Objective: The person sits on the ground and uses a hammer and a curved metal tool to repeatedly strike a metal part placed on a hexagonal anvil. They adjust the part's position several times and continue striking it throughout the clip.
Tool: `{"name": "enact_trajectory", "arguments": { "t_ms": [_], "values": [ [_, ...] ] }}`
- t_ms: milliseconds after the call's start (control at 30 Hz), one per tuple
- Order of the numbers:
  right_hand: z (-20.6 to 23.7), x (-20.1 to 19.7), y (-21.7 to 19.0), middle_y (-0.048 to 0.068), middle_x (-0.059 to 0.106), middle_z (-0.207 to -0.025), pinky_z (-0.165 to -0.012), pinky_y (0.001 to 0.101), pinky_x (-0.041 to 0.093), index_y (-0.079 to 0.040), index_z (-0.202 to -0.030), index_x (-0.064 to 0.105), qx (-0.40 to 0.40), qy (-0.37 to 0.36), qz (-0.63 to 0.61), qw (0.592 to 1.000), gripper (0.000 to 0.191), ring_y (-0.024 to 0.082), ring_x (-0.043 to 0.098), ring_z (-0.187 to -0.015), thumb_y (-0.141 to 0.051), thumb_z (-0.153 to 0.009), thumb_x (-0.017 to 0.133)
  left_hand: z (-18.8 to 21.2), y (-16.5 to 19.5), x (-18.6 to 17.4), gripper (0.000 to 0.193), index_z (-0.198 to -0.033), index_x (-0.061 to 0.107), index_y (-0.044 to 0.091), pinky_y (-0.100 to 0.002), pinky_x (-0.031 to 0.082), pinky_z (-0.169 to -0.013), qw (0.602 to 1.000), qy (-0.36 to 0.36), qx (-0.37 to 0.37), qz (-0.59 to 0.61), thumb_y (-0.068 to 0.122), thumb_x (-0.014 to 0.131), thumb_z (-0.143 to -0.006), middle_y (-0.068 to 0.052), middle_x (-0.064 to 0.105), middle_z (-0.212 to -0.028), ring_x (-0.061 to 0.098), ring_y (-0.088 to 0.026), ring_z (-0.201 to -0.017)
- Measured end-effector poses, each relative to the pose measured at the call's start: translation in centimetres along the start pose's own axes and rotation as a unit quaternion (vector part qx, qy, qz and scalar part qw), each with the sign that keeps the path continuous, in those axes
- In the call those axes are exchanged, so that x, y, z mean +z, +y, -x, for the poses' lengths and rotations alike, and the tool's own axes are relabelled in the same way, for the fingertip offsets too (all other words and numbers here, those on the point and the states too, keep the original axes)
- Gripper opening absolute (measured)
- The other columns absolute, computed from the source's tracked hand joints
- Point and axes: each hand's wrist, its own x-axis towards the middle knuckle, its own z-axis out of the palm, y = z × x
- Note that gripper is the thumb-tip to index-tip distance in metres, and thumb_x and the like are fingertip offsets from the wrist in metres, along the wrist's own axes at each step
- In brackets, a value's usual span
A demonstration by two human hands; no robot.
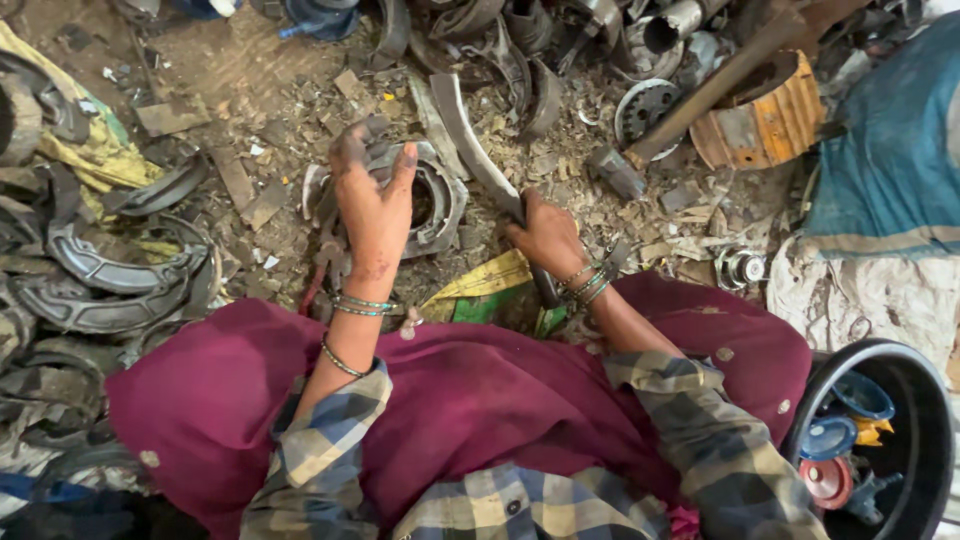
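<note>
Brake drum [432, 205] sits under the open left hand [372, 205] fingers; keep right hand [548, 238] fingers clamped on the curved blade [478, 150].

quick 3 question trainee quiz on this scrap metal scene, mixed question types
1. True or false: the left hand rests on the round metal housing.
2. What does the right hand grip? A) curved metal strip B) blue cap C) wooden board
3. Fill in: the black tub at the person's right holds blue and ___ discs.

Key: 1 true; 2 A; 3 red
</note>
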Motion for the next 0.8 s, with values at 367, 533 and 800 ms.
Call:
{"name": "enact_trajectory", "arguments": {
  "t_ms": [367,533,800],
  "values": [
    [1.9,-2.6,-3.0,0.013,0.068,-0.079,-0.063,0.0400,0.054,-0.002,-0.105,0.060,0.004,0.130,-0.207,0.970,0.029,0.023,0.064,-0.067,-0.013,-0.081,0.074,0.0,0.7,-0.2,0.037,-0.125,0.062,0.002,-0.037,0.055,-0.091,1.000,-0.009,0.004,-0.013,0.023,0.079,-0.101,-0.013,0.058,-0.124,0.064,-0.023,-0.104],
    [1.8,-3.1,-3.8,0.005,0.066,-0.082,-0.049,0.0256,0.050,-0.007,-0.100,0.058,0.067,0.119,-0.369,0.919,0.020,0.011,0.057,-0.061,-0.003,-0.082,0.067,0.2,0.8,-0.3,0.036,-0.123,0.063,0.002,-0.037,0.055,-0.094,1.000,-0.013,-0.008,0.010,0.024,0.077,-0.099,-0.013,0.058,-0.127,0.065,-0.024,-0.106],
    [-0.4,-4.2,-0.6,0.007,0.068,-0.087,-0.055,0.0240,0.058,-0.005,-0.102,0.054,0.064,0.254,-0.507,0.821,0.019,0.011,0.065,-0.065,0.000,-0.091,0.068,0.4,0.6,-0.1,0.036,-0.120,0.063,0.000,-0.043,0.050,-0.104,0.998,-0.012,0.054,-0.043,0.019,0.082,-0.097,-0.017,0.060,-0.128,0.060,-0.034,-0.119]
  ]
}}
